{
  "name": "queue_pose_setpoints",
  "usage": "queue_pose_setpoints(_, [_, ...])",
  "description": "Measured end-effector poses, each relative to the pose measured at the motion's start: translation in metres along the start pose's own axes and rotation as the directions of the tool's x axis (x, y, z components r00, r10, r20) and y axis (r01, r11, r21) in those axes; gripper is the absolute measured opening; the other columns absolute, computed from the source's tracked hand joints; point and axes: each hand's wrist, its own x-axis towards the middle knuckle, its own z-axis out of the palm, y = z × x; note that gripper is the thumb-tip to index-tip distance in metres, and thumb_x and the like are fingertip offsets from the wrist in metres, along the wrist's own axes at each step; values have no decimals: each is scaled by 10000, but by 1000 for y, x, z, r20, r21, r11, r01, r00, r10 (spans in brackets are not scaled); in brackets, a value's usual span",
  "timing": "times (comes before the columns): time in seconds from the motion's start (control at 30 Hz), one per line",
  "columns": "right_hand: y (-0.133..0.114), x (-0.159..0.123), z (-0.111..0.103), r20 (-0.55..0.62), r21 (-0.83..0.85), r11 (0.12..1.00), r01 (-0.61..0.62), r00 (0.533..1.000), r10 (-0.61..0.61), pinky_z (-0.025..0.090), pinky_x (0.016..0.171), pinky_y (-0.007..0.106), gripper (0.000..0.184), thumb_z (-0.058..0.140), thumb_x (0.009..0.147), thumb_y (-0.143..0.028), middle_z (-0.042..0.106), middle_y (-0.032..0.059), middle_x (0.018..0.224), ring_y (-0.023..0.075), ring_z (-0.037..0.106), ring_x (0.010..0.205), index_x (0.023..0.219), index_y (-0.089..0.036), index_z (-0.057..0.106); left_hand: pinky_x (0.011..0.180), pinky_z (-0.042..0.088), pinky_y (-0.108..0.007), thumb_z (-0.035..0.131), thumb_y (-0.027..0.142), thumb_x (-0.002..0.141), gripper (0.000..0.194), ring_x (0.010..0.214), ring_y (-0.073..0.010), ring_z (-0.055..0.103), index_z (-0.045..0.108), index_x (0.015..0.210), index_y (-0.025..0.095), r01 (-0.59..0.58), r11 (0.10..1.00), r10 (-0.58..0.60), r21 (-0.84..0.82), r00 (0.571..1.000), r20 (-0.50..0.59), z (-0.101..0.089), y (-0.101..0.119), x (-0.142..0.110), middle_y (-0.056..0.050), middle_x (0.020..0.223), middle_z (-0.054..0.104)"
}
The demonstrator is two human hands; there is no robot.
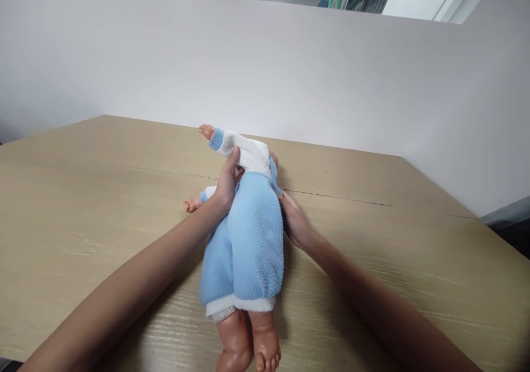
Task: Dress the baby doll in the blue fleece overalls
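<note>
Blue-and-white clothed, 1 doll (257, 223) lies on 1 worktop (372, 239), gripped between 2 hands, left (229, 180) and right (295, 217).

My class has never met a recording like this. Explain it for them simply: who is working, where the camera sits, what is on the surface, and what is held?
There is no robot here: the two bare hands belong to a person. The one picture comes from a camera worn on that person's head, looking forward and down, so the forearms reach in from the bottom corners. On the wooden table lies a doll in light blue and white clothes, its bare feet towards us. The left hand grips it near the chest; the right hand touches its other side, some fingertips hidden. Beyond the table stands a pale wall.
</note>
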Motion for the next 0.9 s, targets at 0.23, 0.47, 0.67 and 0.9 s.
queue_pose_setpoints(0.23, [8,-1,-13,75,-361,923,132,991,-112,499,1068,440,416,810,854,-689,687,33,1041,277,628,1089,868,-279,737,1008,634,-533,629,807,932,596,1287,-363,737,745,1176,276,0,995,-8,-102,997,-79,-16,4,10,-83,1113,845])
queue_pose_setpoints(0.47, [23,-1,3,49,0,1000,12,999,-12,517,978,357,404,767,935,-677,658,-20,1005,228,621,1022,1044,-310,640,1226,528,-502,604,651,1043,465,1486,-302,598,707,1268,257,4,965,-34,-261,993,-111,-30,7,11,9,1168,847])
queue_pose_setpoints(0.67, [19,21,9,59,33,996,82,995,-84,506,962,335,423,791,919,-669,616,-20,967,214,583,996,973,-295,602,1240,493,-625,421,699,1101,637,1462,-389,625,695,1254,146,82,935,-75,-345,997,35,-25,18,1,-146,1231,833])
queue_pose_setpoints(0.9, [19,19,-1,119,-228,961,154,985,-129,477,1012,343,509,817,859,-748,631,11,1077,220,576,1048,908,-270,650,1160,530,-696,414,698,1080,626,1407,-442,641,668,1255,153,101,940,-85,-325,994,63,-13,31,-12,-171,1295,791])
